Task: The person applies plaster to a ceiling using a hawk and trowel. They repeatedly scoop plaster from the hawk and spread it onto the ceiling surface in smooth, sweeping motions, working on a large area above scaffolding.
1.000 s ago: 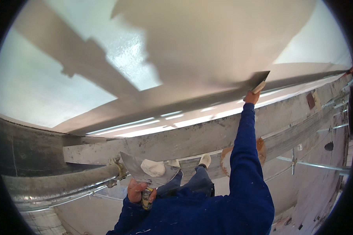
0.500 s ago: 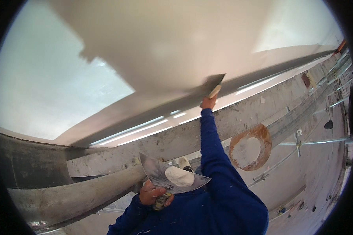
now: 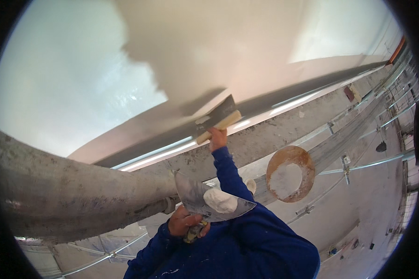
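Observation:
My left hand [image 3: 184,223] is closed around the handle of a broad flared putty knife [image 3: 194,197], held in front of my chest. A smooth mound of white putty [image 3: 220,200] rests on its blade. Stretched out ahead, my right hand [image 3: 218,139] grips the long pale handle of a flat trowel [image 3: 224,110]. A little putty shows at the left end of this trowel's blade. The trowel is close to the lower part of a smooth white wall surface [image 3: 219,51]; whether its edge touches is unclear. Shadows and bright light patches cross that surface.
A thick grey pipe-like beam [image 3: 79,186] runs along the left. Beneath the wall lies a dusty concrete ledge [image 3: 284,120]. To the right and below are a round brown-rimmed container [image 3: 307,165] with white material inside, and metal scaffold tubes [image 3: 381,162].
My right hand and trowel have moved left and nearer, and the blade has turned to show its face. The left hand still carries the putty. My view has shifted a little.

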Motion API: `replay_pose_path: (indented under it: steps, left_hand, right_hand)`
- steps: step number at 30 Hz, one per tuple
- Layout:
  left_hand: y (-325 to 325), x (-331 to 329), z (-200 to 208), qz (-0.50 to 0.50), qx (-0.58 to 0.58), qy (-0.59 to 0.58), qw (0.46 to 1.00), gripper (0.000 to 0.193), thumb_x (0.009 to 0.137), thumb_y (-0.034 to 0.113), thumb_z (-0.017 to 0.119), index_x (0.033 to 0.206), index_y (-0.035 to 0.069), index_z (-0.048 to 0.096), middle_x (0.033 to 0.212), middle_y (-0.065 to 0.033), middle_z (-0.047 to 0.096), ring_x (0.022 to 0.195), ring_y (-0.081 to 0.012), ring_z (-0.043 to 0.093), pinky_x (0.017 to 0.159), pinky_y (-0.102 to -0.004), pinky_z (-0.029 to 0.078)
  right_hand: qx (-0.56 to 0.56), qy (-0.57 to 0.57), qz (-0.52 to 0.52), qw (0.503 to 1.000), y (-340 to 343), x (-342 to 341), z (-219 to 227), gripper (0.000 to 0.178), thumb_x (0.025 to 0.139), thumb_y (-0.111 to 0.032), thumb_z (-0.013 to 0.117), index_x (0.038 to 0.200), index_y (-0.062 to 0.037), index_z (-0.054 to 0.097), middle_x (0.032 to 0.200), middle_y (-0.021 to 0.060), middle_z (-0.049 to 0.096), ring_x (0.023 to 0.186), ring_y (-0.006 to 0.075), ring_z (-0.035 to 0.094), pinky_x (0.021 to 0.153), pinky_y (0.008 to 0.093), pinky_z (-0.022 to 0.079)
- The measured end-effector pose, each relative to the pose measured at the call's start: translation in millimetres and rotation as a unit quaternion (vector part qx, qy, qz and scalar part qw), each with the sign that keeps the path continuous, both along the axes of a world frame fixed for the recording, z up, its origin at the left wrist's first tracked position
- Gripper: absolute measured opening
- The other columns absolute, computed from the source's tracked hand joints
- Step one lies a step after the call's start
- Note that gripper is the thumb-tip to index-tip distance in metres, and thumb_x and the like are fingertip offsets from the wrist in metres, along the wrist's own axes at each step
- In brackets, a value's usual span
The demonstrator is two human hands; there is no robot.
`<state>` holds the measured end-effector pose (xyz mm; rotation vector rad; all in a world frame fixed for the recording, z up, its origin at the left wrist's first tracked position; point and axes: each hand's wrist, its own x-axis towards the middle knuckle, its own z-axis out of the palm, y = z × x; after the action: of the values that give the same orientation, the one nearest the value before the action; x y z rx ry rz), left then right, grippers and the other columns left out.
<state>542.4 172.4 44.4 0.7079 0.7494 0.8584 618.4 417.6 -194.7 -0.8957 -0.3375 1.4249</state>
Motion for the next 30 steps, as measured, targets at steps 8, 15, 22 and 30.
replay_pose_path:
  steps: [8,15,22,30]
  left_hand:
    - [6,14,-22,0.005,-0.026,0.006,1.000,0.034,0.083,0.026,0.049,0.096,-0.006,0.048,0.060,-0.0129,0.055,0.046,-0.0164,0.051,0.042,-0.0257,0.040]
    - [36,55,-36,0.002,-0.006,-0.002,1.000,0.039,0.082,0.029,0.051,0.091,-0.009,0.048,0.056,-0.0131,0.054,0.041,-0.0169,0.049,0.038,-0.0263,0.038]
    - [64,102,-27,-0.046,-0.001,-0.046,0.998,0.040,0.080,0.026,0.053,0.097,-0.010,0.048,0.057,-0.0134,0.053,0.042,-0.0166,0.048,0.037,-0.0259,0.037]
    - [90,135,-5,-0.006,0.037,-0.069,0.997,0.039,0.080,0.020,0.053,0.104,-0.010,0.046,0.066,-0.0147,0.054,0.047,-0.0165,0.049,0.040,-0.0247,0.039]
  right_hand:
    - [0.080,0.089,0.002,0.993,-122,165,102,0.030,0.061,0.009,0.054,0.089,-0.0017,0.057,0.085,0.0070,0.059,0.081,0.0221,0.057,0.076,0.0374,0.044]
    - [0.271,0.016,0.022,0.962,-178,230,189,0.054,0.058,0.012,0.053,0.109,-0.0066,0.053,0.106,0.0096,0.057,0.098,0.0275,0.054,0.086,0.0432,0.043]
    - [0.408,-0.261,0.178,0.857,-161,284,238,0.040,0.074,-0.005,0.060,0.113,-0.0062,0.052,0.114,0.0192,0.053,0.106,0.0321,0.052,0.089,0.0402,0.044]
    - [0.356,-0.432,0.327,0.761,-105,313,227,0.041,0.074,-0.011,0.059,0.114,-0.0056,0.056,0.115,0.0174,0.055,0.104,0.0292,0.055,0.089,0.0329,0.042]
